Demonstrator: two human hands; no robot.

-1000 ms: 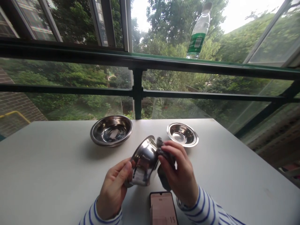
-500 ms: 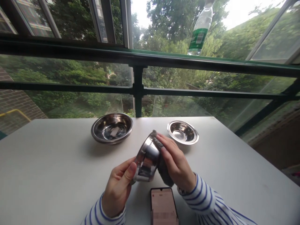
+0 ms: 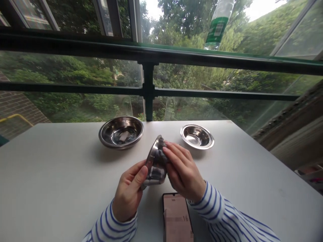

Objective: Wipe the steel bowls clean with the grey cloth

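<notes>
Over a white table [image 3: 63,188], the left hand [image 3: 128,191] grips a tilted bowl [image 3: 154,170] by one edge while the right hand [image 3: 186,172] holds a grey cloth [image 3: 163,152] against it.

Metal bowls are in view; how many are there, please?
3: the tilted bowl in the left hand, the large bowl back left on the table, the small bowl back right. The large one may hide others.

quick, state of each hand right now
Left hand: closed, gripping the tilted metal bowl near its edge.
Right hand: fingers curved, holding a gray cloth against that bowl.
</notes>
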